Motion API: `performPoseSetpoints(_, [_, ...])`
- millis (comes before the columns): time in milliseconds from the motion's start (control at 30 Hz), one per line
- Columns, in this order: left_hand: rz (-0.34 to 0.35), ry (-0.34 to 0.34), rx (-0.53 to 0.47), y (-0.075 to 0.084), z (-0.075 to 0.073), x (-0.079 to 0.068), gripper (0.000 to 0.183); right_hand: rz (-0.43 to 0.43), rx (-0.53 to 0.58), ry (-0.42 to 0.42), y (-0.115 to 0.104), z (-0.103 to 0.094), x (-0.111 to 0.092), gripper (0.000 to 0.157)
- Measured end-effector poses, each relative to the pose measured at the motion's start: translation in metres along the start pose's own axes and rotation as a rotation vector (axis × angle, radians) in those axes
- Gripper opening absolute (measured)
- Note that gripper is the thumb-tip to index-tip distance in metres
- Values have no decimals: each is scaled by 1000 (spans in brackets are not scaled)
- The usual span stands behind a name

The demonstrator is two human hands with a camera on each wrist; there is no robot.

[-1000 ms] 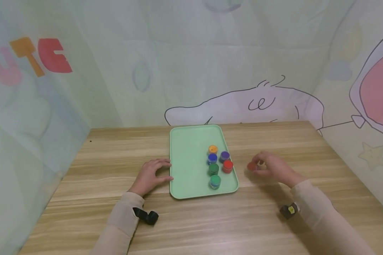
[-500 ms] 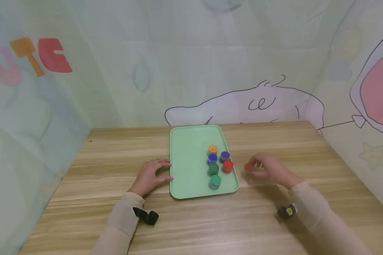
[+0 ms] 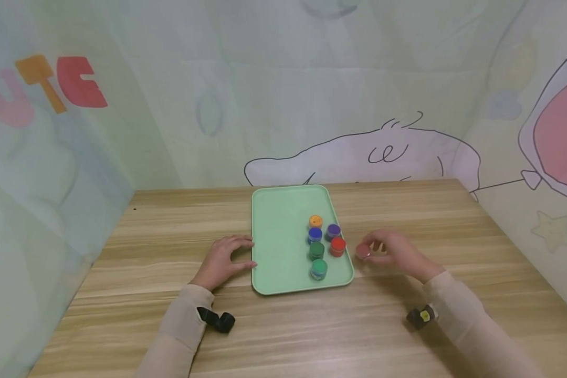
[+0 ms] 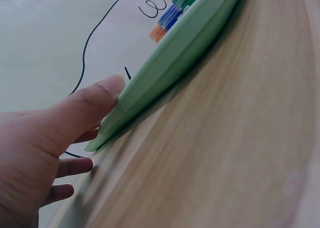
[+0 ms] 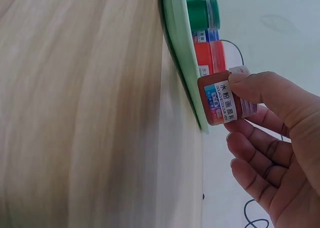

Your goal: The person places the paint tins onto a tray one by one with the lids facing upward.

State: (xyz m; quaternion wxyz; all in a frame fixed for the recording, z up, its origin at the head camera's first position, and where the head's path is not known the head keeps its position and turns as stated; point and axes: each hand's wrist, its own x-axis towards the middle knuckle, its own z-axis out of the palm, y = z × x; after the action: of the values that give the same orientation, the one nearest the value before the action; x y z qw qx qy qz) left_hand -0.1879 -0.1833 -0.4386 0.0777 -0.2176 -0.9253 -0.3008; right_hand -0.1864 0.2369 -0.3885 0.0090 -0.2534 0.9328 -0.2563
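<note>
My right hand point(image 3: 397, 254) pinches a small reddish-brown gouache paint jar point(image 5: 217, 97) between thumb and fingers, just off the right side of the green tray point(image 3: 280, 231). In the right wrist view the jar shows a white and blue label and a clear lid, and it is close over the tray's rim. On the tray's right half stand an orange jar point(image 3: 315, 221), a blue jar point(image 3: 315, 234), a purple jar point(image 3: 333, 231), a red jar point(image 3: 337, 246), a dark green jar point(image 3: 317, 251) and a lighter green jar point(image 3: 318, 269). My left hand point(image 3: 221, 262) rests with relaxed fingers at the tray's left rim.
The tray lies on a wood-grain table point(image 3: 283, 336) that reaches back to a printed cloth wall point(image 3: 179, 105). Each forearm carries a wrist camera, the left camera point(image 3: 223, 322) and the right camera point(image 3: 420, 316).
My right hand has moved left toward the tray with the reddish-brown paint jar, which tips to show more of its end. My left hand and the jars on the tray have stayed put.
</note>
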Motion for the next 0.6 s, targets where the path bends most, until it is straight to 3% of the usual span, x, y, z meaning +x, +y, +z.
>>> performPoseSetpoints(600, [7,7,-3,1,0,0,47,-22,80,2,-12,11,2,29])
